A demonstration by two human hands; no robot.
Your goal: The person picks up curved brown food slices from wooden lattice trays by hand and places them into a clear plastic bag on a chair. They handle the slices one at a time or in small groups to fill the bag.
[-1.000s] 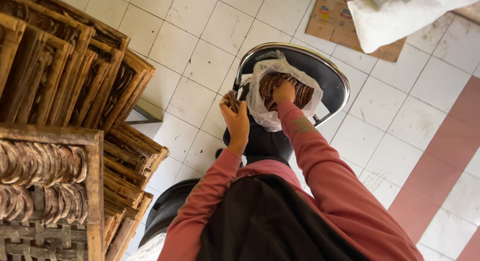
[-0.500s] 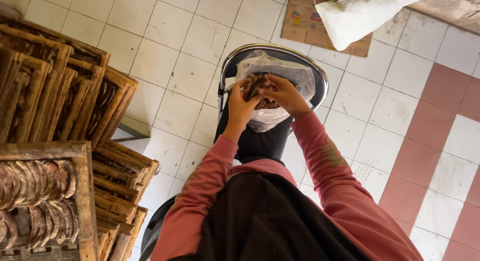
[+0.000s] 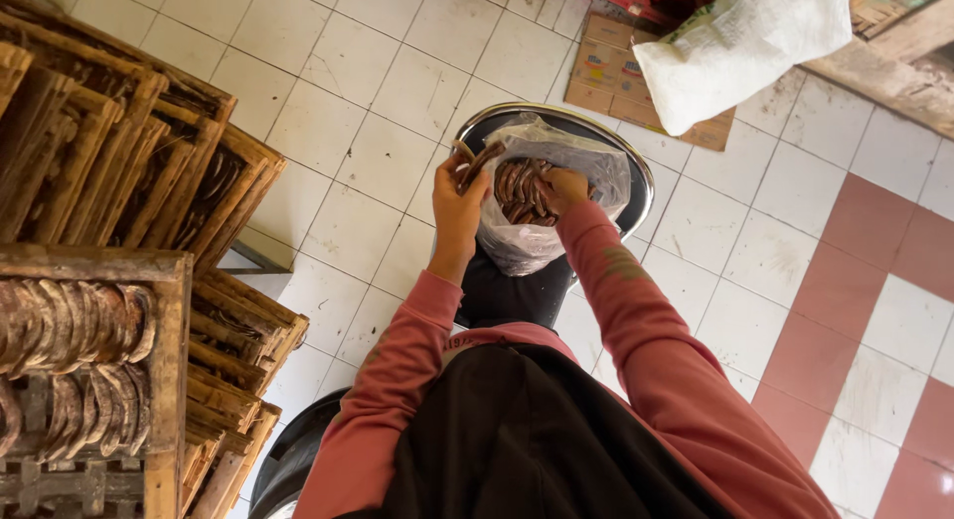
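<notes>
Bag [image 3: 542, 206] on metal pan [image 3: 636, 171] — white-tiled floor [image 3: 378, 82], wooden racks [image 3: 129, 181].

Long pink sleeves cover both arms to the wrists. Right sleeve [image 3: 636, 300] bears a faint greenish smudge. Black apron [image 3: 527, 440] over the front.

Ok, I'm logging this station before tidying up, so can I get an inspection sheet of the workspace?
Surface: white and red tiled floor; round metal tray.
Job's things: clear plastic bag of brown curved pieces on the tray.
Clutter: stacked wooden frames, flat cardboard, white sack.
Grippers: left hand holds the bag's rim; right hand is at the bag's mouth.
Cables: nothing seen.
Surroundings: filled wooden rack near left.
</notes>
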